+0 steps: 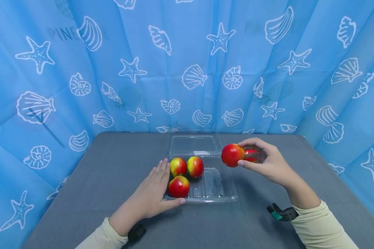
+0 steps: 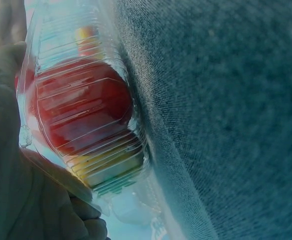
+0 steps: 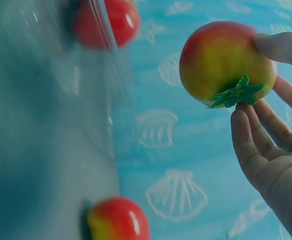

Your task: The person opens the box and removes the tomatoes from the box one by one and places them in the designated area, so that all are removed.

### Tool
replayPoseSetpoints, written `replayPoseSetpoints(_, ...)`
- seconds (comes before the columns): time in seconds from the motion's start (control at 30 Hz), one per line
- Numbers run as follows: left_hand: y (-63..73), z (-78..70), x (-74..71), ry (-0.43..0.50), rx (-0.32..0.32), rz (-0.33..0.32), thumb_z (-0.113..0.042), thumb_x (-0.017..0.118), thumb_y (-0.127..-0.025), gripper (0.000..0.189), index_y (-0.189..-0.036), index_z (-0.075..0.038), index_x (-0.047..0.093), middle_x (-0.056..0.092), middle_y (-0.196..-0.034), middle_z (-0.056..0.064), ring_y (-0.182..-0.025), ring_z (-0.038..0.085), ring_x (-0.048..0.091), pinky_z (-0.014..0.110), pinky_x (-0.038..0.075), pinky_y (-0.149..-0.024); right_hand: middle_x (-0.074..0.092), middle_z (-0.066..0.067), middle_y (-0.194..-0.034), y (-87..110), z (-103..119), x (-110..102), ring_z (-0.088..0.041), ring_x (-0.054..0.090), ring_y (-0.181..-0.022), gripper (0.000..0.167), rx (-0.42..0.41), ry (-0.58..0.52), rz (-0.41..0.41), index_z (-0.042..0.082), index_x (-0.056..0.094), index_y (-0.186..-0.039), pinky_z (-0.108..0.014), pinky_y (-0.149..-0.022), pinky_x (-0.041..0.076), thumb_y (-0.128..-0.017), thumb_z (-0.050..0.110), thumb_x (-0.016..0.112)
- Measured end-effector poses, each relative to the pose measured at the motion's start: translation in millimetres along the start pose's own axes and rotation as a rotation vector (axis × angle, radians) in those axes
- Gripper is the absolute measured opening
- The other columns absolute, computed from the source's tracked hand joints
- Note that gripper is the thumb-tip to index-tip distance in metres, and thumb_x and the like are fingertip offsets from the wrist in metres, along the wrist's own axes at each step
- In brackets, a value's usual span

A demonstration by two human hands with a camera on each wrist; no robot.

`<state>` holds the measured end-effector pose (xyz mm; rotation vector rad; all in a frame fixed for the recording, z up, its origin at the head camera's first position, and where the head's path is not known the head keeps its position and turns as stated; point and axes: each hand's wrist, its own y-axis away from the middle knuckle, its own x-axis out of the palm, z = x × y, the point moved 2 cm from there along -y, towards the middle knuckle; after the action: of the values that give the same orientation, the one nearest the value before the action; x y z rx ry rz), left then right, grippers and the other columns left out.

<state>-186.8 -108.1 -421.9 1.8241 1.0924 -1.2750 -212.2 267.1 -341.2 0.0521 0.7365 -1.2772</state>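
My right hand (image 1: 269, 162) pinches a red-and-yellow tomato (image 1: 232, 155) between thumb and fingertips, above the right edge of a clear plastic box (image 1: 213, 183). The right wrist view shows the green leafy top of this tomato (image 3: 226, 65) facing the palm side. Three more tomatoes sit together in the left part of the box, the nearest tomato (image 1: 179, 186) at its front. My left hand (image 1: 151, 190) rests against the box's left side with straight fingers, its thumb along the front rim. In the left wrist view a tomato (image 2: 83, 105) shows through the ribbed wall.
Another tomato (image 1: 251, 155) lies beyond the right hand, partly hidden by it. The box's clear lid (image 1: 193, 144) is folded back toward the blue shell-patterned curtain (image 1: 193, 100). Everything stands on a grey cloth-covered table (image 1: 118, 166).
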Motion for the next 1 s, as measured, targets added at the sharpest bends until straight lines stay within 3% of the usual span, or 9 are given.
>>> replayPoseSetpoints(0.3,-0.4,0.5,0.3,-0.007,0.01,-0.009,-0.094,0.048,-0.084,0.126,-0.172,-0.013,0.012,0.006,-0.181,0.007,-0.168,0.029,0.009,0.054,0.022,-0.133,0.065,0.008,-0.129,4.4,-13.5,-46.2,-0.006,0.064,-0.115,0.051,0.056,0.034,-0.175,0.003,0.061,-0.138,-0.012,-0.088,0.058,-0.091,-0.003,0.08)
replayPoseSetpoints(0.63,0.4,0.3,-0.3,-0.005,0.01,-0.005,-0.094,0.048,-0.084,0.125,-0.172,-0.012,0.012,0.005,-0.181,0.007,-0.168,0.029,0.008,0.054,0.021,-0.133,0.058,0.009,-0.135,9.6,-44.6,-82.6,0.001,0.06,-0.117,0.049,0.13,0.104,-0.269,0.011,0.061,-0.14,-0.006,-0.086,0.054,-0.095,0.006,0.079)
replayPoseSetpoints(1.0,0.1,-0.1,-0.8,0.001,0.007,-0.005,-0.093,0.049,-0.084,0.126,-0.172,-0.011,0.012,0.006,-0.181,0.008,-0.168,0.03,0.009,0.054,0.022,-0.133,0.054,0.025,-0.127,22.8,-67.0,-116.1,0.007,0.055,-0.112,0.053,0.253,0.185,-0.369,0.008,0.058,-0.144,-0.001,-0.08,0.051,-0.097,0.018,0.079)
